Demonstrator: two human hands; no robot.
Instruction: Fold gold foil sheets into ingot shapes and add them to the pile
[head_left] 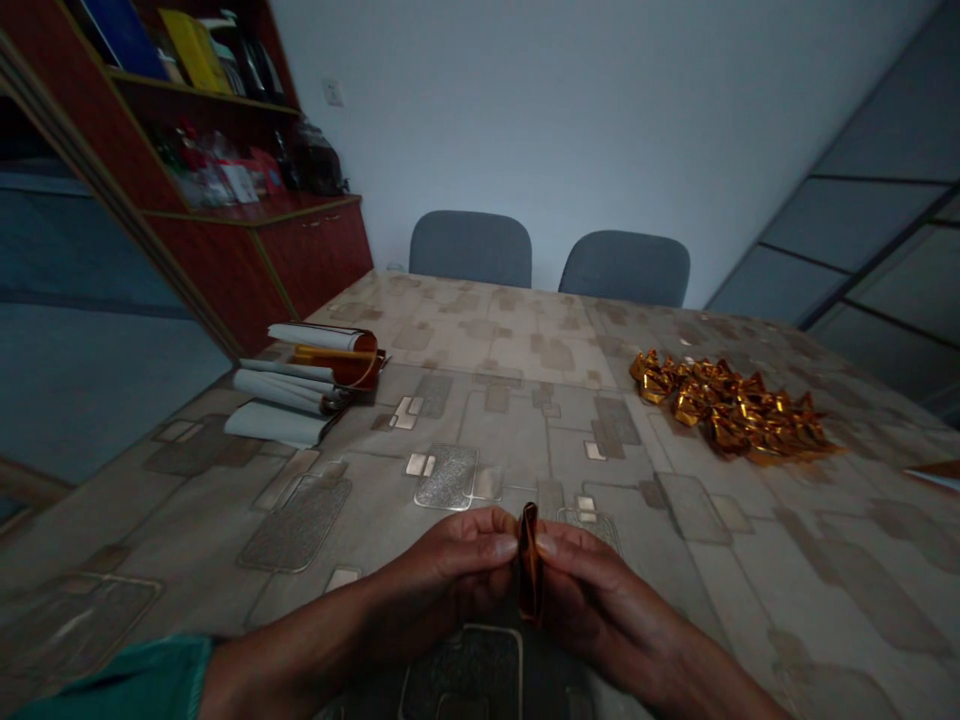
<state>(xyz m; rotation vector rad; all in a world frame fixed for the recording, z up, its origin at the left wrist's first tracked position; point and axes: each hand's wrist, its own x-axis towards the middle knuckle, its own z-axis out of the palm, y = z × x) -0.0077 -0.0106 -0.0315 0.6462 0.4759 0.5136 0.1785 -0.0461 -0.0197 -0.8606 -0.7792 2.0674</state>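
Observation:
Near the front of the table, a small folded piece of copper-gold foil paper [529, 570] stands upright between my two hands. My left hand [469, 565] pinches its left side with thumb and fingers. From the other side, the thumb and fingers of my right hand [585, 580] are closed on the same piece. Its layers show as a narrow, dark-edged strip; the lower fingers of both hands are partly hidden. Farther right lies a cluster of shiny folded gold foil pieces [739, 405], apart from my hands.
Rolled and bent sheets [300, 385], pale outside and copper inside, lie at the table's left. A sheet corner [937, 472] shows at the right edge. The patterned tablecloth [495, 420] covers the table. Two grey chairs [471, 248] stand behind it, and a red-brown cabinet [315, 255] is back left.

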